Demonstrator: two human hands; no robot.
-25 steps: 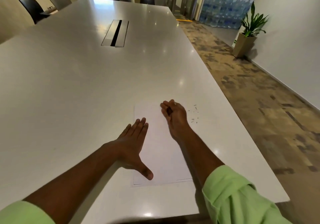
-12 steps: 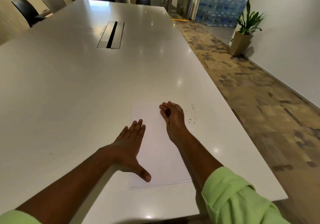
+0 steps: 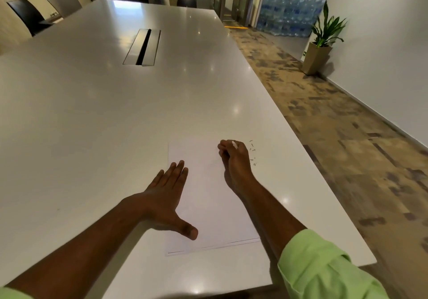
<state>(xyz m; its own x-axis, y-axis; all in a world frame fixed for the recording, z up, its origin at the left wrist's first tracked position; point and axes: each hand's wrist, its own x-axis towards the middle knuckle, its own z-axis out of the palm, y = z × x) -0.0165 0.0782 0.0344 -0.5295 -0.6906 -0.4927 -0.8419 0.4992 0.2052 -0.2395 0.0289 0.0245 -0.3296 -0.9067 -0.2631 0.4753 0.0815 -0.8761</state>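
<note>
A white sheet of paper (image 3: 208, 197) lies on the white table (image 3: 115, 113) near its front right corner. My left hand (image 3: 166, 197) rests flat on the sheet's left edge, fingers straight and thumb spread out. My right hand (image 3: 236, 159) sits at the sheet's upper right with its fingers curled around a small white object (image 3: 234, 144), of which only a bit shows; what it is I cannot tell. Small dark specks (image 3: 252, 151) lie on the table just right of that hand.
A cable slot (image 3: 143, 46) is set into the table's middle. Chairs (image 3: 27, 15) stand at the far left. The table's right edge borders a patterned carpet (image 3: 335, 136). A potted plant (image 3: 320, 44) stands by the right wall, with stacked water bottles (image 3: 289, 14) behind.
Both hands stay in place on the sheet. A small white object now shows in my right hand's fingers where a dark spot showed before. The camera has shifted slightly.
</note>
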